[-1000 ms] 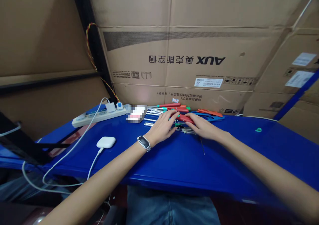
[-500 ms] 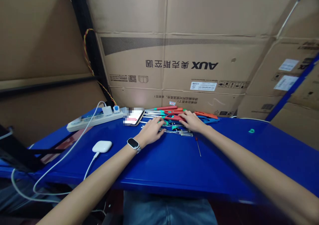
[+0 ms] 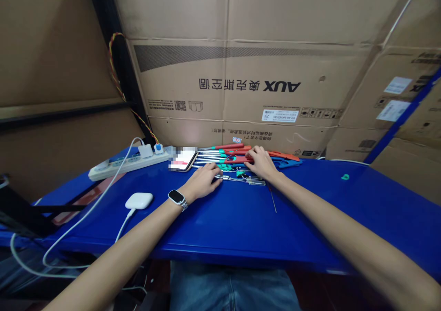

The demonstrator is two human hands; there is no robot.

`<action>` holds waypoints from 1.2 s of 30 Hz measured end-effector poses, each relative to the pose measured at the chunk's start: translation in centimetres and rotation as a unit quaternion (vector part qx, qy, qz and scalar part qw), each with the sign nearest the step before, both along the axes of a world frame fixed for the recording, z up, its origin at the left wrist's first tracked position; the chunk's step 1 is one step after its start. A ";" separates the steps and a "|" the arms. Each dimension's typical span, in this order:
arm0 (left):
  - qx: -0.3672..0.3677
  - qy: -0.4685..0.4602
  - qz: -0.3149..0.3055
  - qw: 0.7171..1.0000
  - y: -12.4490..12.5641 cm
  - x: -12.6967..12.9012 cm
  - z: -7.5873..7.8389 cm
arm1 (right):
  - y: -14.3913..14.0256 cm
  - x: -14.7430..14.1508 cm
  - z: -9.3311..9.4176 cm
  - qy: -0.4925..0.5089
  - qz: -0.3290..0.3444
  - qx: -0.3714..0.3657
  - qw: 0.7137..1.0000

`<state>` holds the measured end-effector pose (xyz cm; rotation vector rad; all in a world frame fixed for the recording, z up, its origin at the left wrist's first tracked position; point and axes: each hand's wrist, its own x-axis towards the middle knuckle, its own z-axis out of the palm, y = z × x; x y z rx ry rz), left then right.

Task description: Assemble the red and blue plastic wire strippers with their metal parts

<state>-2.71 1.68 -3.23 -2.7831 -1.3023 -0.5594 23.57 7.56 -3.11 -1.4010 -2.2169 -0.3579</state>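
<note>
Our left hand lies flat, fingers released, on the screwdriver shafts; our right hand curls loosely over the red handles, though a real grip is hard to confirm. A careless sweep could roll the thin loose driver off the blue surface or knock the phone. The tips are too small to distinguish.

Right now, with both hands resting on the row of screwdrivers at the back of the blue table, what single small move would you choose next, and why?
Probably close the right hand on the red handle under its fingers and lift it out. Both hands lie flat on the screwdrivers with nothing held, and the left hand already rests on the metal shafts, which may steady the rest.
</note>
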 end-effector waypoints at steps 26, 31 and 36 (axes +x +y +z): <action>-0.013 0.014 0.021 1.000 -0.2 0.2 -0.3 | -0.8 -1.7 0.5 -0.051 -0.005 0.005 0.999; -0.008 0.002 0.024 1.000 -0.4 0.2 0.1 | -0.7 -1.4 0.4 -0.031 -0.001 0.000 1.000; 0.008 0.007 0.021 1.000 0.2 0.4 0.5 | -1.7 0.0 0.4 -0.002 -0.006 0.008 1.000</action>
